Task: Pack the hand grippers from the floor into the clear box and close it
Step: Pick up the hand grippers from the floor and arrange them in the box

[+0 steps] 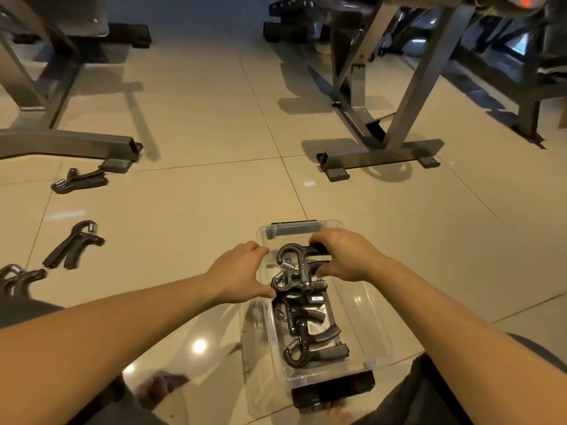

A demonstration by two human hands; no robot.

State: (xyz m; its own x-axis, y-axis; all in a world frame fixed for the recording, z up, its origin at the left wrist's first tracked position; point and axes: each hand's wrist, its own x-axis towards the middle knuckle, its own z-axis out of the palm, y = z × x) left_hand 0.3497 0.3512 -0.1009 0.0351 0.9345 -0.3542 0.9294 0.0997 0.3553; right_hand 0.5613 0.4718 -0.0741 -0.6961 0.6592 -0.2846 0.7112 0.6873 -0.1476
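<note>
The clear box (pixel 310 375) stands open on the floor between my knees, with black latches at its near and far ends. Several black hand grippers with steel springs lie inside, such as one near the front (pixel 313 352). My right hand (pixel 346 256) grips the handles of the top hand gripper (pixel 291 259) at the far end of the box. My left hand (pixel 239 271) rests against the box's left wall, fingers and thumb spread toward the grippers. Three more hand grippers lie on the tiles to the left: one far (pixel 79 180), one middle (pixel 73 245), one at the frame's edge (pixel 18 279).
A clear plastic sheet, perhaps the lid (pixel 368 317), lies along the box's right side. Grey steel frames of gym benches stand at the left (pixel 70 145) and right (pixel 380 154). Glossy beige tiles stretch between them. My knees flank the box.
</note>
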